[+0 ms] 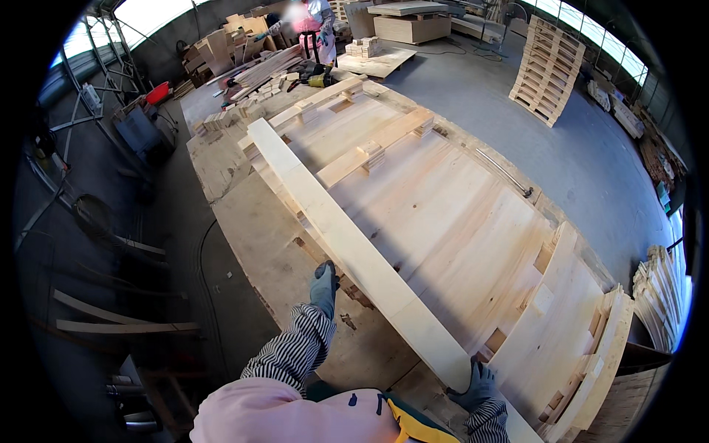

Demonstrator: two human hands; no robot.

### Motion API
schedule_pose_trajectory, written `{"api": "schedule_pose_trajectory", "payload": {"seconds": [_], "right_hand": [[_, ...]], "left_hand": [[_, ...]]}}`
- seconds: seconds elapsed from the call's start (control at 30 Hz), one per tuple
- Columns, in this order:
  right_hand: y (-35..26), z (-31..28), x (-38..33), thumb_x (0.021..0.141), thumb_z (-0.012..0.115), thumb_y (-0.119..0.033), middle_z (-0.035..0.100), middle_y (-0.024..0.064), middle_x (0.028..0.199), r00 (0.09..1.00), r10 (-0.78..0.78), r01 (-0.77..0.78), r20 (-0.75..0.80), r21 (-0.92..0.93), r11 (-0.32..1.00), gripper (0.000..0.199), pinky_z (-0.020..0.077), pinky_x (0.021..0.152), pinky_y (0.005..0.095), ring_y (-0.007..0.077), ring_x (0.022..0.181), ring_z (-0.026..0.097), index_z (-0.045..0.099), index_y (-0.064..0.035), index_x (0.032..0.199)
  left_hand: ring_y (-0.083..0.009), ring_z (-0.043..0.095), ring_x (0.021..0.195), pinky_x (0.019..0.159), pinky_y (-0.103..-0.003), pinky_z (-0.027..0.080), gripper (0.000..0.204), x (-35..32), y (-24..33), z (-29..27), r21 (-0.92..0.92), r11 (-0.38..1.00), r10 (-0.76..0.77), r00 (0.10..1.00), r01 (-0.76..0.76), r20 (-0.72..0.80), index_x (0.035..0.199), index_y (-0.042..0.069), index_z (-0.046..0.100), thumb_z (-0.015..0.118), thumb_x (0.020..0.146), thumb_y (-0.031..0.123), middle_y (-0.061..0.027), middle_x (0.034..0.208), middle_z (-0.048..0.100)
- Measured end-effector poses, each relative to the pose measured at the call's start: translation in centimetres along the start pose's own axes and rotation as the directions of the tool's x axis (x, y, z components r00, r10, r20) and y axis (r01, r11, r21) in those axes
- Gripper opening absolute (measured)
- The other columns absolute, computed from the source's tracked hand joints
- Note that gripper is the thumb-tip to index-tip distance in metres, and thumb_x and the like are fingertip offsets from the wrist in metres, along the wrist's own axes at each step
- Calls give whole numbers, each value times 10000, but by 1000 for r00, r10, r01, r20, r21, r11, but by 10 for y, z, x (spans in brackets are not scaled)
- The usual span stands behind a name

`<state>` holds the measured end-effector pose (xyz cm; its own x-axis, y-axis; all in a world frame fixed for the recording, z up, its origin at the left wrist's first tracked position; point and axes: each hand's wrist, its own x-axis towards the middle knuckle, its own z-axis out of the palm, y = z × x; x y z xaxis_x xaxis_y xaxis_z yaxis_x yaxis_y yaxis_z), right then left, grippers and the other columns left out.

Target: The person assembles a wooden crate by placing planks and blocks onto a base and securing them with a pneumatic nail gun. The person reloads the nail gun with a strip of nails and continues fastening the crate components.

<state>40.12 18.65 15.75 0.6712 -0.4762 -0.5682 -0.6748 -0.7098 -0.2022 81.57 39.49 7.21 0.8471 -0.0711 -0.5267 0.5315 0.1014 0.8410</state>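
A long pale wooden plank [347,229] runs diagonally over the near side of a wide wooden panel [443,214]. My right hand [478,385], in a grey-blue glove, grips this plank near its close end, with the thumb toward one edge and the fingers across the top. Beside the plank's left edge, around its middle, is my gloved left hand [323,286]. Its fingers are curled in, and whatever they may hold is hidden. Shorter boards on small blocks cross the panel, including a middle board [377,148] and one on the right [543,295].
The panel lies on a large worktable [251,229]. A metal bar [506,172] rests along its far edge. Small wood blocks [218,120] are at the far left. Beyond are a person [317,29], a leaning pallet stack [546,70] and a red container [157,92].
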Motion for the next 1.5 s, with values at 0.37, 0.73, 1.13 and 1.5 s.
{"api": "schedule_pose_trajectory", "payload": {"seconds": [0.37,0.73,1.13,1.5], "right_hand": [[28,-30,-18,575,779,-421,449,181,1223,847,-240,266,-475,-13,964,869,379,909,498,347,1122,444,425,-43,1273],[83,-195,170,558,783,-349,460,231,1247,741,-181,165,-647,-86,982,992,365,983,514,386,1126,453,370,-2,1391],[168,-288,371,742,689,-466,312,171,1480,757,44,-194,-652,-160,968,800,214,1118,517,379,1366,267,386,-172,1422],[117,-78,220,821,608,-496,381,157,1421,867,-4,87,-499,145,986,708,221,1118,513,377,1364,268,408,-119,1386]], "left_hand": [[-161,594,664,633,-304,530,377,-86,-8,61,-8,952,-292,915,306,277,943,78,564,642,891,443,-62,802,599],[-226,631,883,795,-342,518,542,-19,52,264,-103,991,126,856,-85,501,1269,18,502,641,902,391,-98,976,650],[-271,650,856,954,-430,435,368,-27,-50,161,379,-264,154,350,-887,924,978,50,704,658,824,381,-100,839,698],[-304,642,862,909,-427,445,251,-37,-62,166,340,-216,170,308,-915,936,909,57,701,685,827,294,-96,859,697]]}}
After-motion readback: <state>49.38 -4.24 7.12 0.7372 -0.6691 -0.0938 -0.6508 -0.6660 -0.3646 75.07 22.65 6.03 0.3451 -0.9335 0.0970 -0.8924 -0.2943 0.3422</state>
